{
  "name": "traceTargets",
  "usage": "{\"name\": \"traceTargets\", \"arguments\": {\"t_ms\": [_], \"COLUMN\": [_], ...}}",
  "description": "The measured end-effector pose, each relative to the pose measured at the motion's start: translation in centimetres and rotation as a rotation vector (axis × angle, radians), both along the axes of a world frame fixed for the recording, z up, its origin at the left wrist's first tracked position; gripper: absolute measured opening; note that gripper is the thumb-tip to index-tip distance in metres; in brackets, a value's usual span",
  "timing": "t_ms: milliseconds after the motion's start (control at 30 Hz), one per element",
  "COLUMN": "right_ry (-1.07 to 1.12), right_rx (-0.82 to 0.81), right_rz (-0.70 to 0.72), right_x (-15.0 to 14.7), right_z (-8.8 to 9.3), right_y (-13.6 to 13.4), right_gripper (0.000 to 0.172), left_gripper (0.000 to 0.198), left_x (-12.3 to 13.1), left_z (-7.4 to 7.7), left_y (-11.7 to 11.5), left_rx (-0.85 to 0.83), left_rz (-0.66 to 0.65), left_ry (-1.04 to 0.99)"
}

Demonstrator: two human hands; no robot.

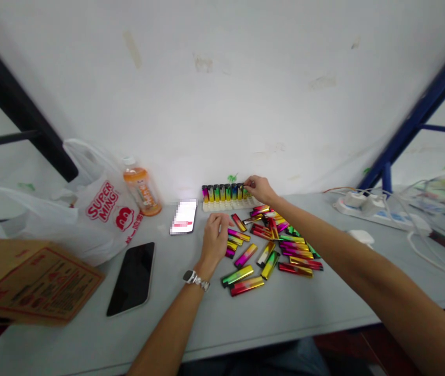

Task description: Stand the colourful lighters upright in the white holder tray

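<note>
A heap of several shiny multicoloured lighters (273, 245) lies on the grey table (285, 308). Behind it stands a white tray (222, 206) with a row of several lighters upright in its slots. My right hand (257, 188) reaches to the right end of that row, fingers pinched on a lighter standing there. My left hand (215, 240), with a wristwatch, rests palm down at the left edge of the heap, its fingers curled over lighters; what it grips is hidden.
A black phone (133, 278) and a lit phone (184, 216) lie to the left. An orange drink bottle (142, 189), a white plastic bag (97, 209) and a cardboard box (30, 279) stand further left. A power strip (367, 204) with cables is at the right.
</note>
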State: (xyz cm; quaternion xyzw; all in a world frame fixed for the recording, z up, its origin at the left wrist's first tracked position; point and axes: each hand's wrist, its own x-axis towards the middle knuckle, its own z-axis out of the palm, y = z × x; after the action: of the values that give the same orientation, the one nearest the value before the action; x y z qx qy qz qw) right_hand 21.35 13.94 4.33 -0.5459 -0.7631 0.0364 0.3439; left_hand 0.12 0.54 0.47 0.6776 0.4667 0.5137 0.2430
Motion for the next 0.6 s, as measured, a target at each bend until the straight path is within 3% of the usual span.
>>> {"name": "traceTargets", "arguments": {"t_ms": [267, 433, 600], "right_ry": [-0.093, -0.258, -0.414], "right_rx": [0.048, -0.044, -0.160], "right_rz": [-0.068, -0.110, -0.066], "right_x": [-0.1, 0.5, 1.0], "right_z": [-1.2, -1.0, 0.0], "right_y": [-1.1, -2.6, -5.0], "right_gripper": [0.023, 0.041, 0.073], "left_gripper": [0.047, 0.046, 0.043], "left_x": [-0.1, 0.0, 0.1], "left_z": [-0.3, -0.2, -0.1], "left_y": [0.5, 0.2, -0.1], "left_rx": [-0.059, -0.044, -0.005], "left_rz": [0.051, 0.062, 0.041], "left_ry": [-0.112, -0.096, -0.033]}}
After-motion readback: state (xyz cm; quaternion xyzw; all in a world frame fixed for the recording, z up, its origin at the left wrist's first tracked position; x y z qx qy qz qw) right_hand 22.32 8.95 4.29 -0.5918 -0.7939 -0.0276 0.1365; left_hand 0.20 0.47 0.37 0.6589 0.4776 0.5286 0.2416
